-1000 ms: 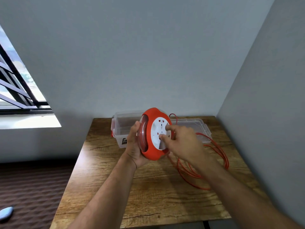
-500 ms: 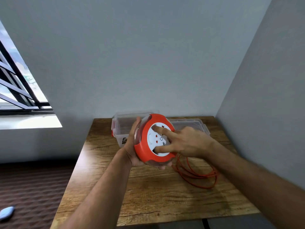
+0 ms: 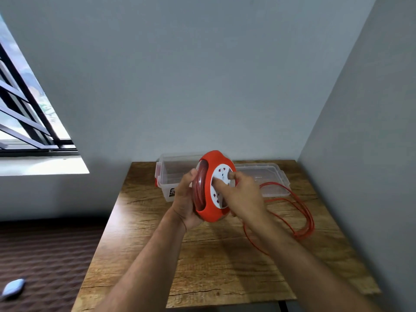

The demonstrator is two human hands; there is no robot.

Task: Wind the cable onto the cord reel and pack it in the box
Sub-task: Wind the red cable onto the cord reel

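Above table (image 3: 202, 262), both hands grip cord reel (image 3: 208, 212); cable (image 3: 301, 212) loose.

a plain room in a home, with a small work corner

a wooden desk (image 3: 202, 262) is pushed into the corner where two bare grey-blue walls (image 3: 202, 75) meet, with nothing hung on them. a barred window (image 3: 24, 113) on the left lets daylight fall on a white sill (image 3: 42, 166). the floor beside the desk is covered with a dark brown ribbed carpet (image 3: 45, 255). household things sit on the desk: a clear plastic storage box (image 3: 173, 174) with its lid (image 3: 267, 179) laid beside it, and a loose orange cable (image 3: 301, 212). no machines, shelves or shop fittings show, which fits a spare room or a bedroom corner.
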